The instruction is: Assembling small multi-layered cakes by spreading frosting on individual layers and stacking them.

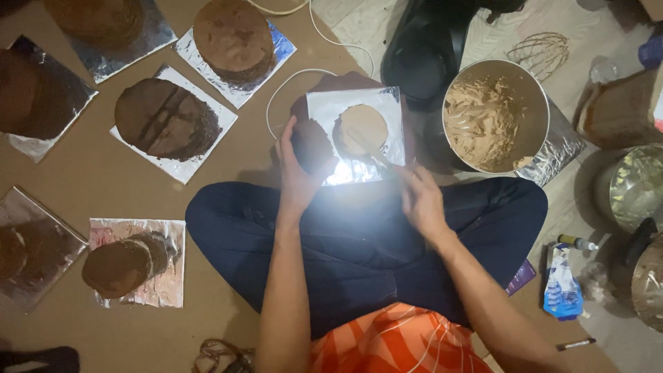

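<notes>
A blue and white pouch [561, 284] lies flat on the floor by the person's right knee, with a small yellow-capped tube [577, 242] just above it and a dark marker [575, 343] below. The left hand [298, 169] has its fingers wrapped around a dark round cake layer [312, 146], held tilted at the left edge of a square foil-covered board [356, 131] that rests in front of the crossed legs. The right hand [421, 202] has its fingers clenched around the handle of a spatula [373, 153], whose long axis runs diagonally from the hand up and to the left, its blade lying on a round patch of tan frosting [362, 126] in the board's middle. A metal bowl of frosting [494, 114] stands just right of the board, a wire whisk [541, 52] beyond it.
</notes>
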